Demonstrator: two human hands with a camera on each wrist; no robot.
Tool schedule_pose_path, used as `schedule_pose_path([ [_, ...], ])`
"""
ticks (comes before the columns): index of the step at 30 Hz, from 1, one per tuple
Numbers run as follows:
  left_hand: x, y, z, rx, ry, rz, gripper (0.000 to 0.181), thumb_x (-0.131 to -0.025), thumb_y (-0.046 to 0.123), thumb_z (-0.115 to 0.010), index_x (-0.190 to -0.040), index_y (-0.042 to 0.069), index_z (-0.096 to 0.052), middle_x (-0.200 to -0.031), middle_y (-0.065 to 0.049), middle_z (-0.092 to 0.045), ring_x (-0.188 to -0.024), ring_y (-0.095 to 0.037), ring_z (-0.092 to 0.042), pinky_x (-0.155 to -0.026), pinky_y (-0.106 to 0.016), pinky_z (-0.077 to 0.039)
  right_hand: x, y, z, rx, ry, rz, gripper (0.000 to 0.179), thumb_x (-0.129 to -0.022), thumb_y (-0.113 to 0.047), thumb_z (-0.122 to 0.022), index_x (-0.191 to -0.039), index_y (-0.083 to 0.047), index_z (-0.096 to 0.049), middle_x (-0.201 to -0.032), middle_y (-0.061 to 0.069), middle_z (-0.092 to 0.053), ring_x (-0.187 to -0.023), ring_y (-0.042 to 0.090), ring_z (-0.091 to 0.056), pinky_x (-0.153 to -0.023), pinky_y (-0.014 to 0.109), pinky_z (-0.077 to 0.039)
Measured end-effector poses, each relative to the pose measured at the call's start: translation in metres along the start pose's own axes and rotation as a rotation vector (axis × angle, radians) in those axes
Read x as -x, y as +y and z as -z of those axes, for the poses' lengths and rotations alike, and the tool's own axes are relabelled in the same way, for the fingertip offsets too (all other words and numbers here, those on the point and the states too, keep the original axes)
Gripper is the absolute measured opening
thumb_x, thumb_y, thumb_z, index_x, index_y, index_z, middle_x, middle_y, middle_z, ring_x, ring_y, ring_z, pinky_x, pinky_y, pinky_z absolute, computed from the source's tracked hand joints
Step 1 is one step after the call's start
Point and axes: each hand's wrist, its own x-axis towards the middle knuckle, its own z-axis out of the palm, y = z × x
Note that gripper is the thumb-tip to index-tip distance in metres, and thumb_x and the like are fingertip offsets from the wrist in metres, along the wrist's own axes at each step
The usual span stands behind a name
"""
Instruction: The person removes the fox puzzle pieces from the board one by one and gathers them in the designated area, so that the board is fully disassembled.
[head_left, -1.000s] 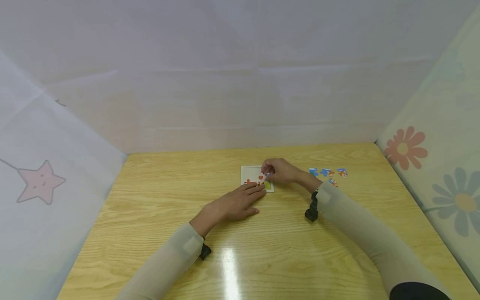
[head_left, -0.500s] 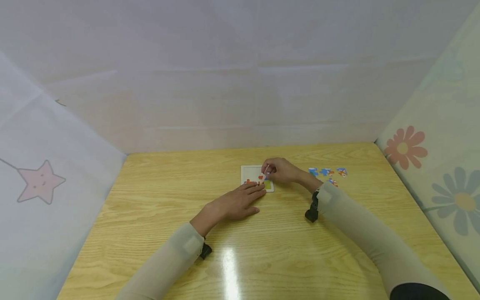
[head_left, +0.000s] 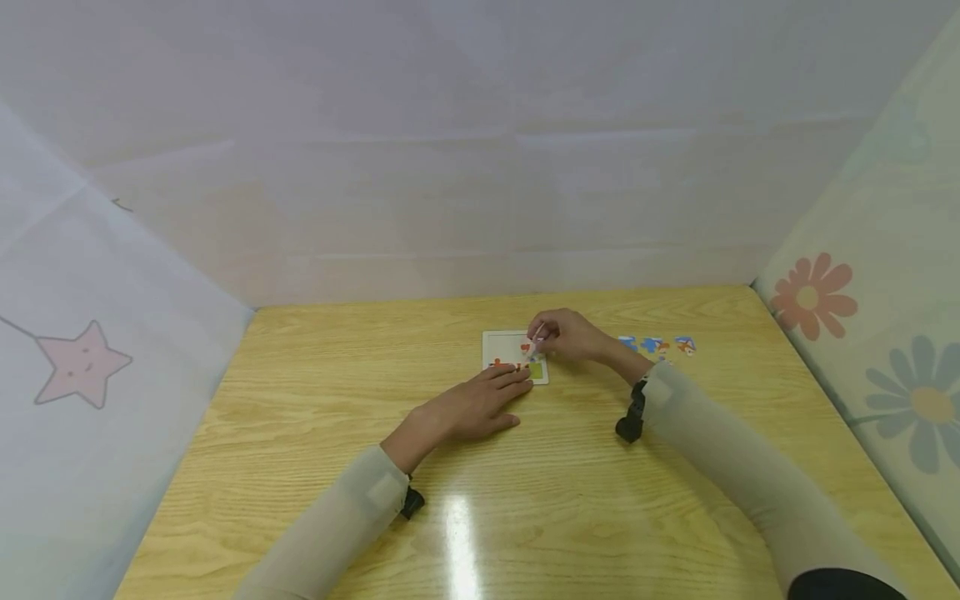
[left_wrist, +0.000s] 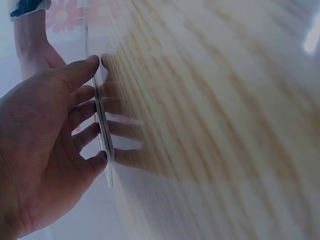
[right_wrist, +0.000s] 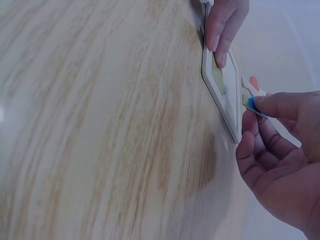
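A white-rimmed puzzle tray (head_left: 487,333) lies flat near the back middle of the table. My left hand (head_left: 476,407) rests at its near edge, fingers extended over the rim and onto red-patterned puzzle pieces (head_left: 498,363) inside. The left wrist view has the fingertips lined up along the tray's thin edge (left_wrist: 103,129). Between thumb and fingers, my right hand (head_left: 572,337) pinches a puzzle piece (right_wrist: 252,100) with blue, green and red print, tilted just above the tray's right side. A yellow-green patch (head_left: 536,370) shows in the tray's near right corner.
Several loose puzzle pieces (head_left: 654,344) lie on the wooden table (head_left: 337,367) to the right of the right hand, partly hidden by its wrist. A pale cloth wall (head_left: 450,208) stands behind the table, with printed cloth at both sides.
My right hand has shifted slightly right and away from me, and the puzzle piece in it has moved and turned with it. My left hand has stayed in place.
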Motion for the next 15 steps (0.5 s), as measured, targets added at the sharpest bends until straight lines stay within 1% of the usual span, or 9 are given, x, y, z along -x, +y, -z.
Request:
schedule_pose_path([
  [1, 0.0, 0.0, 0.0, 0.007, 0.003, -0.004, 0.069, -0.113, 0.047, -0.048, -0.169, 0.013, -0.028, -0.178, -0.004, -0.018, -0.164, -0.027, -0.013, -0.133, -0.045, -0.018, 0.0, 0.0, 0.001, -0.006, -0.001, -0.005, 0.02, -0.102, 0.001, -0.068, -0.121, 0.004, -0.07, -0.104, 0.013, -0.073, -0.098, 0.027, -0.069, -0.082, 0.038, -0.058],
  [3, 0.0, 0.001, 0.0, -0.01, 0.006, -0.002, 0.068, -0.113, 0.046, -0.047, -0.169, 0.013, -0.028, -0.178, -0.004, -0.018, -0.164, -0.027, -0.014, -0.133, -0.044, -0.018, 0.001, 0.0, 0.002, -0.013, -0.006, -0.009, 0.02, -0.102, 0.001, -0.067, -0.122, 0.004, -0.069, -0.105, 0.013, -0.073, -0.099, 0.026, -0.069, -0.082, 0.036, -0.057],
  [5, 0.006, 0.016, 0.016, 0.004, -0.014, 0.026, 0.065, -0.113, 0.039, -0.051, -0.168, 0.011, -0.031, -0.177, -0.006, -0.022, -0.164, -0.03, -0.016, -0.132, -0.048, -0.021, 0.004, -0.001, 0.004, -0.027, -0.011, -0.014, 0.021, -0.103, 0.001, -0.066, -0.123, 0.005, -0.068, -0.106, 0.013, -0.073, -0.1, 0.027, -0.069, -0.082, 0.036, -0.057],
  [7, 0.006, 0.018, 0.018, -0.021, -0.015, 0.033, 0.064, -0.113, 0.038, -0.051, -0.168, 0.011, -0.031, -0.177, -0.006, -0.022, -0.163, -0.03, -0.017, -0.132, -0.047, -0.021, 0.006, 0.0, 0.005, -0.039, -0.018, -0.01, 0.021, -0.103, 0.002, -0.065, -0.123, 0.006, -0.068, -0.107, 0.014, -0.073, -0.101, 0.028, -0.069, -0.083, 0.037, -0.057],
  [11, 0.006, 0.02, 0.018, -0.036, -0.018, 0.039, 0.065, -0.113, 0.039, -0.051, -0.168, 0.012, -0.031, -0.177, -0.006, -0.022, -0.163, -0.03, -0.018, -0.132, -0.046, -0.022, 0.012, 0.0, 0.009, -0.058, -0.027, -0.006, 0.021, -0.103, 0.003, -0.065, -0.123, 0.007, -0.068, -0.109, 0.015, -0.073, -0.102, 0.029, -0.069, -0.083, 0.042, -0.059],
  [15, 0.006, 0.019, 0.018, -0.038, -0.021, 0.04, 0.066, -0.113, 0.04, -0.051, -0.169, 0.012, -0.03, -0.177, -0.006, -0.021, -0.163, -0.029, -0.017, -0.132, -0.045, -0.021, 0.017, 0.002, 0.013, -0.058, -0.033, -0.008, 0.021, -0.103, 0.0, -0.066, -0.123, 0.005, -0.069, -0.111, 0.013, -0.073, -0.102, 0.028, -0.069, -0.085, 0.042, -0.059],
])
